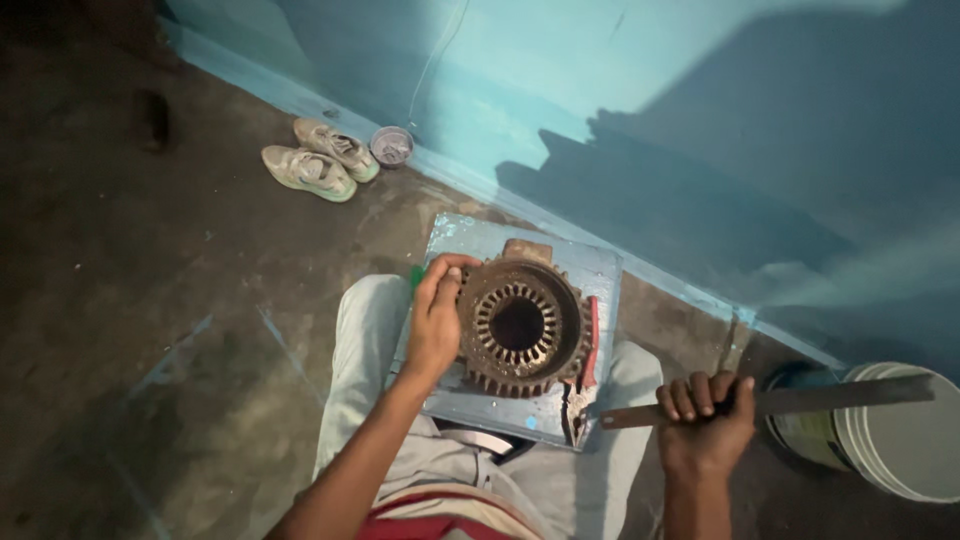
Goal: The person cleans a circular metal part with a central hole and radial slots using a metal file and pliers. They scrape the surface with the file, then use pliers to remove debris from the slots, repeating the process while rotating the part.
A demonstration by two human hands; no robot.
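A rusty round motor stator (520,326) with slotted teeth around its central hole lies on a blue-painted board (600,268) resting across my knees. My left hand (436,318) grips the stator's left rim, thumb over the top edge. My right hand (705,420) is closed around a long flat metal strip (840,396) that runs from near the board's right corner out to the right. Red-handled pliers (590,352) lie along the stator's right side on the board.
A pair of light shoes (318,160) and a small round tin (391,146) sit by the turquoise wall at the back. White buckets (900,440) stand at the right. A small metal piece (733,345) lies beyond my right knee. Dark concrete floor spreads left.
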